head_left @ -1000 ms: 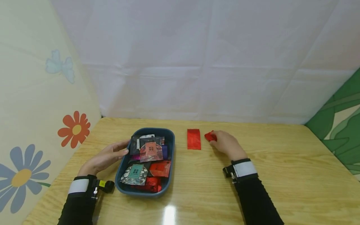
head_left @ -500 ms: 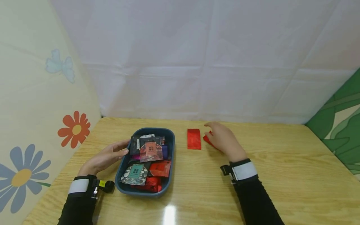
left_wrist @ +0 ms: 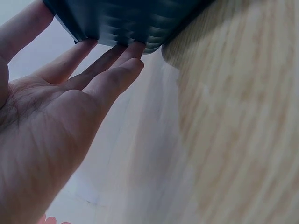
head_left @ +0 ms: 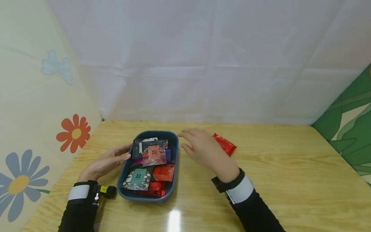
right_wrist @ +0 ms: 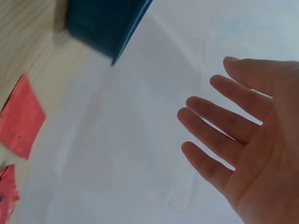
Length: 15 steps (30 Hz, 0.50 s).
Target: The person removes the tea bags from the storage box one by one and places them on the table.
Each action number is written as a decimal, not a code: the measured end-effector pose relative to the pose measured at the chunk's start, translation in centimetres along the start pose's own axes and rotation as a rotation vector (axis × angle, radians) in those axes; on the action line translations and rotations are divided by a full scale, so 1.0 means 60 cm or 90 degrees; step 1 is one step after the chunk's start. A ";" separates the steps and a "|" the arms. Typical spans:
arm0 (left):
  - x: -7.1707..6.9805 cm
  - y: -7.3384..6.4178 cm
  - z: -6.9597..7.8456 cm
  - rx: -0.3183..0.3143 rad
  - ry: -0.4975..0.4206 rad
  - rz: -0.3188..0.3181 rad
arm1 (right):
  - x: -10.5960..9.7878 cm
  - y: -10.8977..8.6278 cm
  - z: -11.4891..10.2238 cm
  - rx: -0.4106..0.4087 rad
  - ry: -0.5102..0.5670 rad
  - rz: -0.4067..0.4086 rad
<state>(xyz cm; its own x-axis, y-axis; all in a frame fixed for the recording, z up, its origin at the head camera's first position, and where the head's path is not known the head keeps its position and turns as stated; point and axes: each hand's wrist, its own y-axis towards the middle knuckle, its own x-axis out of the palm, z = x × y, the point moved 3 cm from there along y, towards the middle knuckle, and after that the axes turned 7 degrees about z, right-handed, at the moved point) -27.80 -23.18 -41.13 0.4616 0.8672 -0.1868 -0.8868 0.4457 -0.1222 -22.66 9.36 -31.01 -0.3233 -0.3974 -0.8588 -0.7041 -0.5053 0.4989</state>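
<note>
A dark blue plastic bin (head_left: 147,199) stands left of the middle of the table, full of small flat sachets. Along its left side lies my left hand (head_left: 111,159), fingers extended; in the left wrist view the fingertips (left_wrist: 135,49) touch the bin's outer wall. My right hand (head_left: 207,149) hovers beside the bin's right rim with spread, bare fingers. Beyond it, a shiny red packet (head_left: 224,144) lies slanted on the wood. In the right wrist view a second, plain red packet (right_wrist: 22,119) lies nearer the bin; the right hand hides it from the head view.
Inside the bin, a sachet with a teal label (head_left: 138,176), one with a pink label (head_left: 154,153) and several red ones lie piled. A white sheet (head_left: 174,90) hangs behind the table's back edge. A flower-printed panel (head_left: 26,129) borders the left.
My right hand has let go of the shiny red packet and moved left, over the plain red packet toward the bin. The left hand keeps its place at the bin.
</note>
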 end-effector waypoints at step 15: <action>-0.001 0.001 0.000 -0.007 0.001 0.005 | 0.044 0.002 -0.133 -0.163 -0.038 -0.092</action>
<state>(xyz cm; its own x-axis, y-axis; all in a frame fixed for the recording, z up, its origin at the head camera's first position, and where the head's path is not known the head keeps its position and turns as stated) -27.89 -23.19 -41.15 0.4540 0.8708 -0.1889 -0.8904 0.4358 -0.1311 -18.54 2.10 -32.30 -0.2729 -0.2649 -0.9249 -0.5652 -0.7338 0.3769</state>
